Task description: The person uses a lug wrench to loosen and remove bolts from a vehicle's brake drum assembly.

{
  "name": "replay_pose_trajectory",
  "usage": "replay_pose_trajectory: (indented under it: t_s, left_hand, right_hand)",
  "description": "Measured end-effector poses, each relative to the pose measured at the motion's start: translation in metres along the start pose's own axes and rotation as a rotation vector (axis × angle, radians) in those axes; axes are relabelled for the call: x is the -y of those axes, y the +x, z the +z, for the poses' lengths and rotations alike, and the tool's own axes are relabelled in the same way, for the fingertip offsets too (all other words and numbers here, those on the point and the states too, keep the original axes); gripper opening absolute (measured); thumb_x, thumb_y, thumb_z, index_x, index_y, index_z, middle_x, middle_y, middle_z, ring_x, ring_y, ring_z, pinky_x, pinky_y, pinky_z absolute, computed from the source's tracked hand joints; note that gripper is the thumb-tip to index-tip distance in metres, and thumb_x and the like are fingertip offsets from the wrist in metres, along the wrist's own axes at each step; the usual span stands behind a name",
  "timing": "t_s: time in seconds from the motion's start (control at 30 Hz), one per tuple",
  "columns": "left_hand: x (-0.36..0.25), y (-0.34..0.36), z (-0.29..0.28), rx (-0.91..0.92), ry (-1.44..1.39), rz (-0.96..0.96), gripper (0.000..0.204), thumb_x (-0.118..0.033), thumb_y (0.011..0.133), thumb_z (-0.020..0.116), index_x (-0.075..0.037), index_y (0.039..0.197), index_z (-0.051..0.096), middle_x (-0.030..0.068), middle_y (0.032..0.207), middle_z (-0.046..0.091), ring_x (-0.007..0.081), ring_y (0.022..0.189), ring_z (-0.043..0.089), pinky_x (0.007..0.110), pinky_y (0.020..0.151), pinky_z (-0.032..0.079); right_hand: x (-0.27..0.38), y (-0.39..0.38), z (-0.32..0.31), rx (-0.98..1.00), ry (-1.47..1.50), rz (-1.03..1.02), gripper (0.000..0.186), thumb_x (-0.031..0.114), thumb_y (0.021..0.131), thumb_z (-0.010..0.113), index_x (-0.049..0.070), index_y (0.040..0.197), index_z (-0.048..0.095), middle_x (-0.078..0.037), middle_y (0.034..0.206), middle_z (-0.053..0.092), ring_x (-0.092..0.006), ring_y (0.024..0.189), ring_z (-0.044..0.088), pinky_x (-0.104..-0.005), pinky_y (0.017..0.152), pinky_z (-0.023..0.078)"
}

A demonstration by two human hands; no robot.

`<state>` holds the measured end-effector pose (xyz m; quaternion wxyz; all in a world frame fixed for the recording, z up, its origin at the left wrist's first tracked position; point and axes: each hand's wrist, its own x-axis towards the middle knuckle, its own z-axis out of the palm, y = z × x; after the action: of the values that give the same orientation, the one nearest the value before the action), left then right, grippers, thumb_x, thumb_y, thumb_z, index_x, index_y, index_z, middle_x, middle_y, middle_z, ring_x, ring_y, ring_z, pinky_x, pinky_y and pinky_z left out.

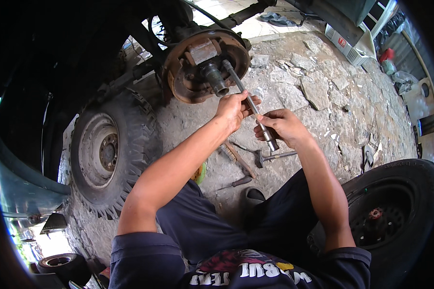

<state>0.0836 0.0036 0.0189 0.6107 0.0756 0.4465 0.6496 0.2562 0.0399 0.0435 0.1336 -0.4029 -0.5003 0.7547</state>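
Note:
A long metal socket wrench [250, 102] slants from the rusty wheel hub plate [176, 72] down toward me. Its far end meets the plate just right of the protruding axle spindle [215, 79]. My left hand [233, 111] is closed around the middle of the shaft. Close to the near end, my right hand [283, 126] grips the same tool between thumb and fingers. The wrench's near end is a thicker, shiny socket. What the far end sits on is hidden behind the tool.
A wheel with a chunky tyre [106, 149] stands at left. Another tyre [395, 207] lies at lower right. On the stony ground between my legs are a hammer [275, 156], a wire brush [240, 160] and a dark-handled tool [241, 181]. A white crate [345, 45] and sandals [278, 19] are farther off.

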Motion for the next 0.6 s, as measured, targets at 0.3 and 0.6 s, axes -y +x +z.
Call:
replay_pose_trajectory:
  t_s: [0.3,0.6]
  left_hand:
    - [0.004,0.004,-0.003,0.006,0.119,0.074,0.020,-0.018,0.095,0.060,0.002,0.099,0.057,0.0107,0.089,0.062,0.0219,0.079,0.065,0.040,0.076,0.057]
    - [-0.007,-0.004,-0.001,0.023,0.197,0.031,0.015,-0.015,0.095,0.059,0.000,0.093,0.059,0.0087,0.088,0.061,0.0197,0.086,0.061,0.040,0.077,0.054]
  right_hand:
    - [0.001,0.001,0.005,0.042,0.155,0.018,0.033,0.016,0.088,0.069,-0.013,0.101,0.059,-0.021,0.084,0.068,-0.0252,0.072,0.069,-0.0335,0.059,0.057]
    - [0.001,-0.001,0.010,-0.080,-0.167,-0.063,0.028,0.018,0.087,0.071,-0.009,0.084,0.065,-0.011,0.072,0.064,-0.0160,0.058,0.060,-0.0312,0.055,0.056]
